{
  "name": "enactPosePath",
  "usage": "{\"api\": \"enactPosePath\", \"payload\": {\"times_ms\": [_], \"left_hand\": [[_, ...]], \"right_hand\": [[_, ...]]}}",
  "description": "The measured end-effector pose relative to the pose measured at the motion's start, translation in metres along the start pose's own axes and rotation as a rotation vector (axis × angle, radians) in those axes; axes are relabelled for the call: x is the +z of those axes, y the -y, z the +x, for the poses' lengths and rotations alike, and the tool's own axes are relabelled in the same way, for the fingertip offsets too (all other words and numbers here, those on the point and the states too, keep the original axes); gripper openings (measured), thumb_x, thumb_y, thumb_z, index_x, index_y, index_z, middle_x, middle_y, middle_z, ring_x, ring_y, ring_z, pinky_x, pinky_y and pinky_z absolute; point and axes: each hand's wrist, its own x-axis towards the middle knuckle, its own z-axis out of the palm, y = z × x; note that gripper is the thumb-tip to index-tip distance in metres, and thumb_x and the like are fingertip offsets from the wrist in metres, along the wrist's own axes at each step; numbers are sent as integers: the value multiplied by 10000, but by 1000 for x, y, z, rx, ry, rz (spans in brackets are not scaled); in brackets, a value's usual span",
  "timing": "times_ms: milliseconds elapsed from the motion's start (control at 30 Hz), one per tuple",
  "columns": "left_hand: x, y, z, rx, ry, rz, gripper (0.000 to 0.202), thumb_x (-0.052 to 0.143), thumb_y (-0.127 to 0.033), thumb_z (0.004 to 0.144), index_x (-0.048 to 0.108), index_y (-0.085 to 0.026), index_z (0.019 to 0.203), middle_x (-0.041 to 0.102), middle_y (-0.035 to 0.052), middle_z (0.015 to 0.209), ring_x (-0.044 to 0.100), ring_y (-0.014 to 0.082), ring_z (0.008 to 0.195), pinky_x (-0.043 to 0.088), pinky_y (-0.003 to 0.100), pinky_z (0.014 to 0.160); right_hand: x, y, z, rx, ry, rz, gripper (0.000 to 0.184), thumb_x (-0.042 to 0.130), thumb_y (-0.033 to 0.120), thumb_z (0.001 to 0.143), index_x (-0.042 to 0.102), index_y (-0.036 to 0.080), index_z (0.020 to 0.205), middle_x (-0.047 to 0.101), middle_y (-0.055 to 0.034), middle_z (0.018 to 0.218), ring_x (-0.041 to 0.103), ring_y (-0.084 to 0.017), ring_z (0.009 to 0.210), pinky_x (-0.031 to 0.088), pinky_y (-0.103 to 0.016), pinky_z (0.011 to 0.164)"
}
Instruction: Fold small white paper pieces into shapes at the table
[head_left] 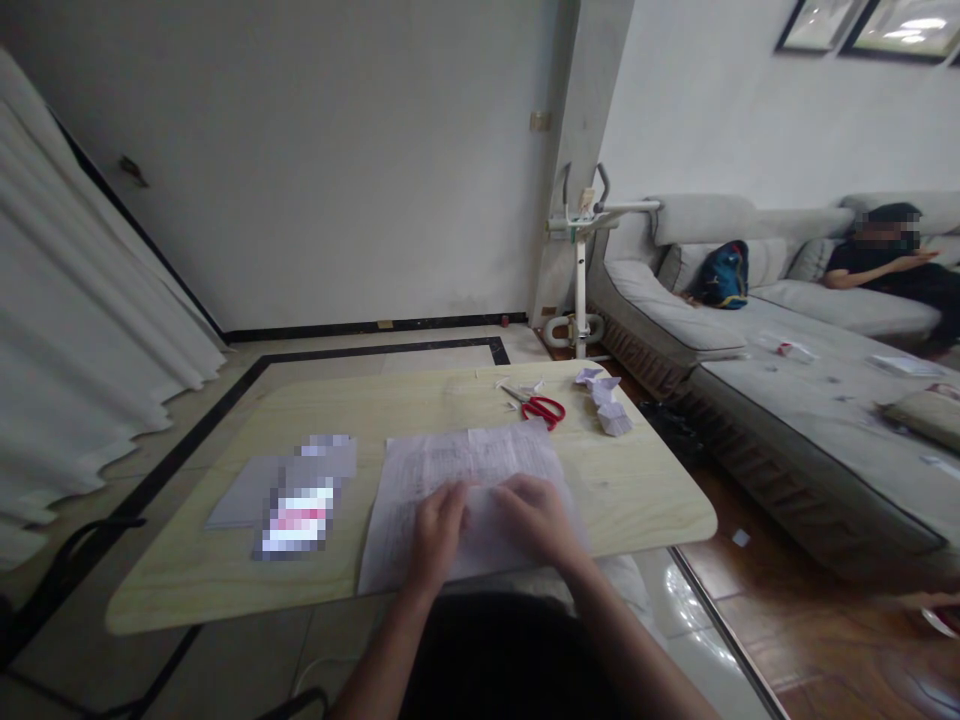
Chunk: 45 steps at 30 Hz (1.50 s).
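Resting side by side on the paper, the left hand and right hand bend their fingers; pinching or just pressing, I cannot tell. Most paper lies just beyond both hands.

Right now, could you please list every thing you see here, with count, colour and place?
table: 1, light wood, centre
printed sheet: 1, white, on the table, near edge
paper stack: 1, grey, on the table, left of the sheet
scissors: 1, red handles, table's far side
folded paper pieces: a few, white, right of the scissors
sofa: 1, grey, right
backpack: 1, blue, on the sofa
person: 1, dark clothes, seated on the sofa
curtain: 1, white, left
left hand: 1, on the sheet
right hand: 1, on the sheet
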Motion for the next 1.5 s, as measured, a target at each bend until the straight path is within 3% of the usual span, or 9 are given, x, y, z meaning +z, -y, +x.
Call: {"api": "enactPosePath", "payload": {"times_ms": [200,400,700,867,1033,1267,1500], "left_hand": [[0,-2,0,-37,-5,22,347,618,-474,775,688,-142,846,507,-42,537,481,109,495,376,188,462],[0,-7,0,35,53,72,244,648,-382,755,694,-154,827,518,-43,528,478,110,492,371,187,459],[-1,-9,-1,34,94,82,232,649,-386,769,703,-161,747,543,-34,554,492,115,535,383,191,503],[0,-5,0,9,61,45,310,600,-435,804,697,-149,733,519,-29,534,485,123,531,384,199,502],[0,-4,0,16,80,42,381,537,-477,848,729,-149,867,536,-16,566,499,137,558,401,212,535],[-1,-3,0,39,98,62,390,531,-480,853,745,-155,867,535,-23,546,493,130,542,389,208,523],[1,-6,-2,48,103,23,327,620,-378,800,679,-165,1042,645,9,741,531,120,561,431,208,528]], "right_hand": [[-2,1,-1,-17,27,30,256,595,358,825,610,176,645,581,12,607,531,-135,595,409,-219,547],[0,1,0,-9,11,45,231,580,339,826,588,184,653,563,15,621,517,-134,596,407,-218,538],[1,-2,-1,8,-1,85,240,543,332,843,570,189,653,562,17,611,519,-132,591,403,-218,536],[0,-1,0,-36,-16,34,265,533,355,852,573,187,651,586,4,631,537,-142,620,409,-226,559],[-2,2,0,8,-21,30,283,522,385,848,559,196,640,583,0,623,546,-155,616,410,-233,541],[0,-5,0,-8,-35,30,309,517,408,851,532,203,621,563,10,601,528,-149,591,396,-234,524],[1,-4,0,22,-43,73,307,525,414,845,505,208,620,529,21,589,495,-139,561,378,-226,488]]}}
